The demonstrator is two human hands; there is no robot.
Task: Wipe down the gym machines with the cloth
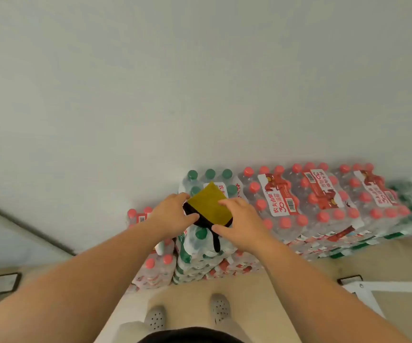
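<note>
Both hands hold the cloth (208,205) between them: the left hand (171,214) pinches its black left edge with the thumb in front and the fingers curled behind, and the right hand (238,220) grips the right side, fingers on the yellow face and thumb at the near edge. It sits just above a green-capped pack (195,243) of bottles, whether touching I cannot tell. Red-capped packs (311,194) run off to the right, and the wall (200,82) rises directly behind the stack. Bare floor (187,293) lies between the stack and the shoes (220,308). The cloth looks nearly square, one corner pointing away toward the wall; a black strip (216,241) hangs from its near edge
</note>
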